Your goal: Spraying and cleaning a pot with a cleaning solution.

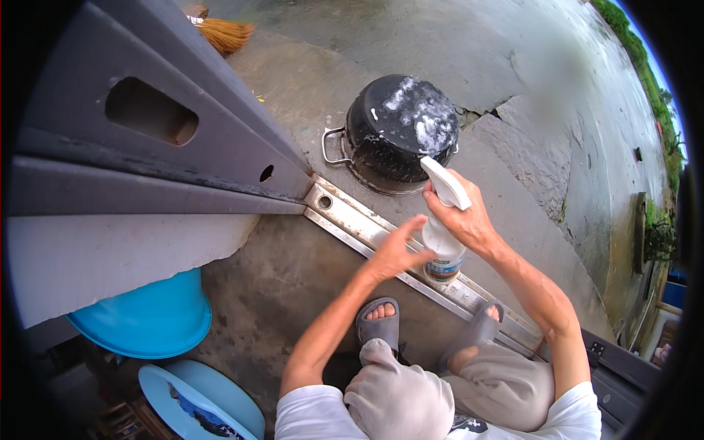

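My right hand (467, 214) grips a white spray bottle (440, 239) by the neck, just under its trigger head. The bottle stands over the metal door sill and bears a blue and brown label. Beside it, my left hand (399, 250) has its fingers spread, near the bottle's side; contact is hard to tell. Beyond the sill, a black cooking pot (399, 135) rests upside down on the concrete, white foam patches across its blackened base. A wire handle sticks out on its left; most of the right handle is hidden.
A metal door frame (165, 126) rises at left, joining the steel sill (352, 220). Blue plastic basins (154, 319) lie at lower left. A straw broom (225, 34) is at the top. Cracked, wet concrete (528, 148) spreads to the right. My sandalled feet flank the sill.
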The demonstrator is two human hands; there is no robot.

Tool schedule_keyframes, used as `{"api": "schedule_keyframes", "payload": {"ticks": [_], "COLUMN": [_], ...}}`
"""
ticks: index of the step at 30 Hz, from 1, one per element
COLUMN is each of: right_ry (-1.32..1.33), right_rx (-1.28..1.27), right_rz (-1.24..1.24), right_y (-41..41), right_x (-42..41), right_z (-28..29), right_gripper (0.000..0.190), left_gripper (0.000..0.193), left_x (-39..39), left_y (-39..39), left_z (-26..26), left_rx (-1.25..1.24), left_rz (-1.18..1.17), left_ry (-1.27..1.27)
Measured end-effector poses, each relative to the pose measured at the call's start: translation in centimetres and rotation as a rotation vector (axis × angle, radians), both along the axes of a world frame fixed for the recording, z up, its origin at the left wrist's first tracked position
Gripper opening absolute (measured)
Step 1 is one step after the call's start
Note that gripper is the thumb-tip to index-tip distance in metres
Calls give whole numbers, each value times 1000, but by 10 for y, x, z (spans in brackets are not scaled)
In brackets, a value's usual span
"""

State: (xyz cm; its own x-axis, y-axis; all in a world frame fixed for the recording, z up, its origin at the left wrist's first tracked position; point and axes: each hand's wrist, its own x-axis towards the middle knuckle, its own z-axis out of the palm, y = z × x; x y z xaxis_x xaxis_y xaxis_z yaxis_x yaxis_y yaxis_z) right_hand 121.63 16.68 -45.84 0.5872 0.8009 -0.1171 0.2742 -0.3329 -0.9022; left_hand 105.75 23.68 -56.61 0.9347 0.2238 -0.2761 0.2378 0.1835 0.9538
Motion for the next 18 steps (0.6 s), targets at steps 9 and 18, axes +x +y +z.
{"api": "schedule_keyframes", "payload": {"ticks": [9,18], "right_ry": [-76,-131], "right_rx": [52,49], "right_rz": [58,9], "right_y": [-5,-23], "right_x": [1,6], "right_z": [-5,-5], "right_gripper": [12,20], "left_gripper": [27,15], "left_x": [28,34], "left_y": [162,172], "left_z": [-55,-60], "left_rx": [1258,1516], "left_rz": [356,-39], "left_ry": [228,312]}}
